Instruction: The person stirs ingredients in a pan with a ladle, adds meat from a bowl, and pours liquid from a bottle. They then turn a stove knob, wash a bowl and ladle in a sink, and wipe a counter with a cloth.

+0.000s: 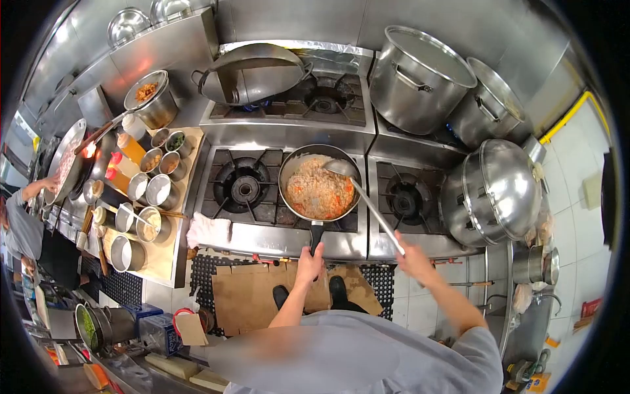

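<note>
My left hand [310,264] is closed round the black handle [316,234] of a frying pan on the front middle burner. Orange and pale, rice-like food [315,190] lies in the pan [281,180]. My right hand [413,260] grips the end of a long metal ladle [379,215], whose bowl rests in the food at the pan's upper right. The handle of the ladle slants down to the right across the stove's front edge.
A wok [252,73] and large pots [420,79] stand behind, a domed steamer [489,190] at right. Sauce bottles and small metal containers [128,253] crowd the left counter [167,266], near a folded cloth [209,231]. Another person [26,230] works at far left.
</note>
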A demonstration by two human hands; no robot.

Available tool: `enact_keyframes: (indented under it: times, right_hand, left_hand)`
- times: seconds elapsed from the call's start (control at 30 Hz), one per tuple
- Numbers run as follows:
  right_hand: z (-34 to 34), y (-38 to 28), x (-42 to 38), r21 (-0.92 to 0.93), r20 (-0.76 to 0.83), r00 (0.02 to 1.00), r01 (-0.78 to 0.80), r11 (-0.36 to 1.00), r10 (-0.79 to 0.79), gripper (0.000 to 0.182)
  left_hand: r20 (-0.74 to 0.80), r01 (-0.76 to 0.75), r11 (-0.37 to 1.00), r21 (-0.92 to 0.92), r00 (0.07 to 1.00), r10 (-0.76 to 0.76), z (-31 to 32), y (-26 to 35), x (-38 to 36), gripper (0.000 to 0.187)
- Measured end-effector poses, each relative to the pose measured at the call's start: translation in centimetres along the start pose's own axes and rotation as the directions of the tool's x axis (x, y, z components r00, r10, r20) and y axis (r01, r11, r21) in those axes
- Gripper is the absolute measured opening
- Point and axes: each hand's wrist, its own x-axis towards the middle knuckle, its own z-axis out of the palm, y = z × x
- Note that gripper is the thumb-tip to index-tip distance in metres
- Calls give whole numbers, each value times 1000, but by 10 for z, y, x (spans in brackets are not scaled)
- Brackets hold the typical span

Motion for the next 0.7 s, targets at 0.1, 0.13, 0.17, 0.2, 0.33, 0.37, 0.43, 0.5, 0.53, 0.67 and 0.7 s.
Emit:
enact_keyframes:
  times: [0.1,0.13,0.17,0.2,0.33,0.37,0.43,0.5,0.53,0.67,0.7]
  right_hand:
    - [86,24,-29,137,-240,955,209,968,-172,58]
    - [102,21,-42,138,-321,901,349,927,-292,58]
    - [83,-10,-63,564,13,1000,-8,826,1,59]
    - [58,-31,-77,613,129,988,-149,776,88,60]
    - [27,-31,-44,487,30,1000,-7,873,-9,57]
    - [31,-14,-21,341,-80,990,135,930,-115,58]
    - [19,-15,16,276,-31,998,63,959,-57,58]
    - [22,-8,48,170,-36,985,173,970,-170,57]
    - [23,-5,48,129,-45,968,249,960,-245,57]
    - [-29,-8,0,82,175,951,245,966,-256,59]
    - [-44,-7,-12,79,179,950,244,967,-255,59]
  left_hand:
    - [-6,12,999,-47,1000,-12,5,-1,-4,45]
    - [18,42,997,-63,999,-41,7,-1,-12,43]
    - [41,75,994,-77,997,-72,8,0,-15,42]
    - [94,136,984,-113,988,-126,6,3,-13,40]
    - [169,160,966,-202,977,-127,1,10,-22,33]
    - [169,157,967,-201,978,-124,-1,11,-25,33]
    - [191,240,942,-235,961,-198,-5,8,-33,31]
    - [174,232,951,-204,965,-198,-4,13,-36,30]
    - [155,223,960,-170,968,-198,-4,16,-35,28]
    - [119,197,970,-140,976,-181,0,2,-17,23]
    - [109,204,971,-126,976,-191,-3,3,-14,22]
